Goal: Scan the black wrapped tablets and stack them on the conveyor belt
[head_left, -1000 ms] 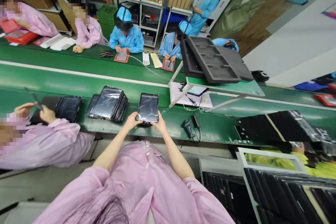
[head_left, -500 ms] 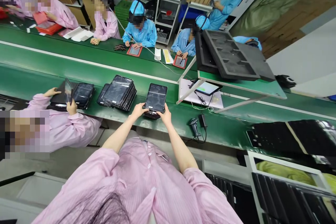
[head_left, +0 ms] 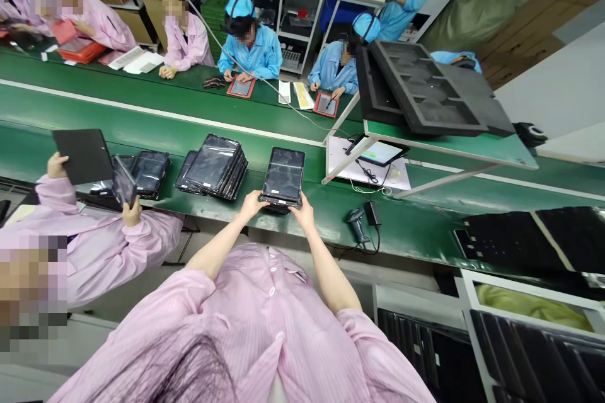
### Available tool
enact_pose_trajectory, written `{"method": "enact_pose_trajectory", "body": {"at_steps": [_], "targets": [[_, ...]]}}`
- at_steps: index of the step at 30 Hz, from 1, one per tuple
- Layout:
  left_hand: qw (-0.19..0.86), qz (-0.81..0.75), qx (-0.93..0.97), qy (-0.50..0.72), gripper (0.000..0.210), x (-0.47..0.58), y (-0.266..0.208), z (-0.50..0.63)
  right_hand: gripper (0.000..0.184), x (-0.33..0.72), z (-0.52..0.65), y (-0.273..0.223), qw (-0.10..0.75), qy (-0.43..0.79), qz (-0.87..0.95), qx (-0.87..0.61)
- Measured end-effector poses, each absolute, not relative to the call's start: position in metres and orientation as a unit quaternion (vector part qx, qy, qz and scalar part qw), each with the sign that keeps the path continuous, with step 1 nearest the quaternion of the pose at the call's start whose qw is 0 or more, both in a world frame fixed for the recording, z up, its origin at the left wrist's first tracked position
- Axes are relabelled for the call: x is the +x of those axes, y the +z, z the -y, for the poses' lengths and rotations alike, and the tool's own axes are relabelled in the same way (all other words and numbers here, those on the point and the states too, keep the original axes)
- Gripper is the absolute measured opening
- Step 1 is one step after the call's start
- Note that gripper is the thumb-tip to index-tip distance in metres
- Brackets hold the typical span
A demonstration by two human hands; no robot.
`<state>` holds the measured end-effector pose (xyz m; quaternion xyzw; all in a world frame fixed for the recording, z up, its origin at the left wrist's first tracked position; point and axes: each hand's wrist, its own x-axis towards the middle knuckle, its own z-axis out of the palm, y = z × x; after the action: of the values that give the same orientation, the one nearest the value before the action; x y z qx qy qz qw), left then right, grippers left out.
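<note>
A factory line with a long green conveyor table, workers seated on both sides. Three stacks of bagged tablets lie along its near edge. The left hand and right hand grip the near corners of the top tablet, fingers curled around it, atop the rightmost small stack.

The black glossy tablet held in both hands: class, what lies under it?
Under the black glossy tablet a few more dark tablets are stacked on the green belt; their count and faces are covered.
</note>
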<state>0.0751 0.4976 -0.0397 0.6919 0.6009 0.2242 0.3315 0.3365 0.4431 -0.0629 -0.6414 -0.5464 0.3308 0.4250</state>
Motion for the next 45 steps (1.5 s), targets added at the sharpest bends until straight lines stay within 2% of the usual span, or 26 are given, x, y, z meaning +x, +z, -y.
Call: {"method": "enact_pose_trajectory", "body": {"at_steps": [6,17,21,26,28,36,45], "targets": [[0.339,-0.604,0.691,0.208,0.029,0.075,-0.035,-0.51,0.075,0.335,-0.448,-0.059,0.433,0.334,0.519,-0.658],[0.358,-0.608,0.676,0.21,0.031,0.079,-0.031,-0.518,0.065,0.329,-0.454,-0.066,0.439,0.287,0.513,-0.68],[0.358,-0.61,0.672,0.219,0.036,0.077,-0.039,-0.516,0.068,0.331,-0.452,-0.073,0.427,0.284,0.526,-0.679],[0.358,-0.583,0.689,0.238,0.051,0.076,-0.057,-0.504,0.091,0.328,-0.447,-0.088,0.406,0.274,0.571,-0.66],[0.362,-0.577,0.697,0.222,0.055,0.076,-0.061,-0.503,0.092,0.327,-0.448,-0.092,0.404,0.265,0.57,-0.664],[0.357,-0.589,0.706,0.165,0.034,0.077,-0.056,-0.525,0.086,0.326,-0.454,-0.091,0.395,0.258,0.562,-0.679],[0.362,-0.593,0.708,0.129,0.033,0.079,-0.051,-0.537,0.085,0.324,-0.462,-0.081,0.358,0.247,0.556,-0.709]]}}
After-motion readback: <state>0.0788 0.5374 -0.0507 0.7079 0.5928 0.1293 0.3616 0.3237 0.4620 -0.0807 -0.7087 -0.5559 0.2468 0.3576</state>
